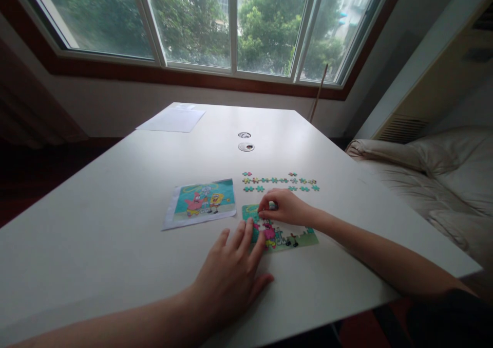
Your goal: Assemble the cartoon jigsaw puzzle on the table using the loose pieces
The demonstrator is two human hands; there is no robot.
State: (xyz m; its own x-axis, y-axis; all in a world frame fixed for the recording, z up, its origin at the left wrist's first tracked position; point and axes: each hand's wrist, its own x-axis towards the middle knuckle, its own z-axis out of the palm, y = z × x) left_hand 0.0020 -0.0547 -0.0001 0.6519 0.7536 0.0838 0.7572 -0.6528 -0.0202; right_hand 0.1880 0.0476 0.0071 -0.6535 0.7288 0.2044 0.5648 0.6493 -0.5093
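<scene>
A partly assembled jigsaw puzzle (300, 240) with cartoon figures lies on the white table, with a gap in its upper right area. My left hand (233, 266) rests open, its fingertips on the puzzle's left side. Over the upper part of the puzzle, the thumb and forefinger of my right hand (283, 206) are pinched on a puzzle piece, mostly hidden by the fingers. Just beyond that hand, loose puzzle pieces (274, 180) are laid out in rows. To the left is a reference picture (206, 199) of the same cartoon scene.
Two round discs (246, 146) sit in the middle of the white table (115, 224). White paper sheets (173, 119) lie at its far left corner. A window (231, 29) is behind the table, and a cushioned sofa (435, 168) stands along the right.
</scene>
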